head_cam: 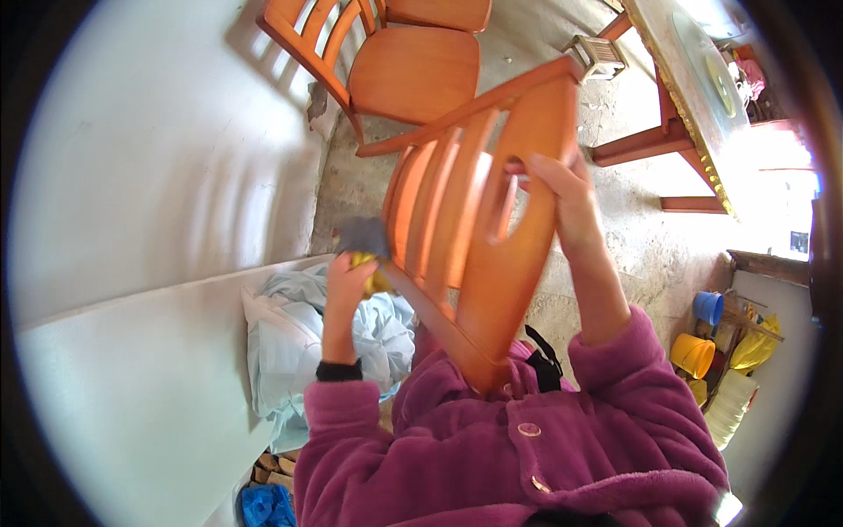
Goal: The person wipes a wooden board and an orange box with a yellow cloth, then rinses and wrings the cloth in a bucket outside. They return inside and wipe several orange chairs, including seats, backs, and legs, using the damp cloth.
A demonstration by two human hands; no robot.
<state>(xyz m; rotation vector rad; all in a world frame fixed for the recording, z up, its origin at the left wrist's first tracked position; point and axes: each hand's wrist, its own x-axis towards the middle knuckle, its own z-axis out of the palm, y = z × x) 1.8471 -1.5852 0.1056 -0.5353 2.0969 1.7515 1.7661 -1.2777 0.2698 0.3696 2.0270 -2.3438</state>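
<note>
A wooden chair (520, 263) with a slatted back is tilted against my front, its top rail toward me. Through the oval cut-out of that rail, the fingers of my right hand (573, 191) are hooked, gripping the wood. My left hand (349, 277) holds a grey and yellow cloth (363, 237), blurred, beside the chair back's side post. The lower part of the chair is partly hidden behind its slats.
Another wooden chair (415, 72) stands ahead near the wall, with a further seat behind it. At the right are a table with wooden legs (645, 143), a small stool (598, 56), a blue bucket (708, 307) and a yellow bucket (693, 356). Pale fabric (290, 356) lies at left.
</note>
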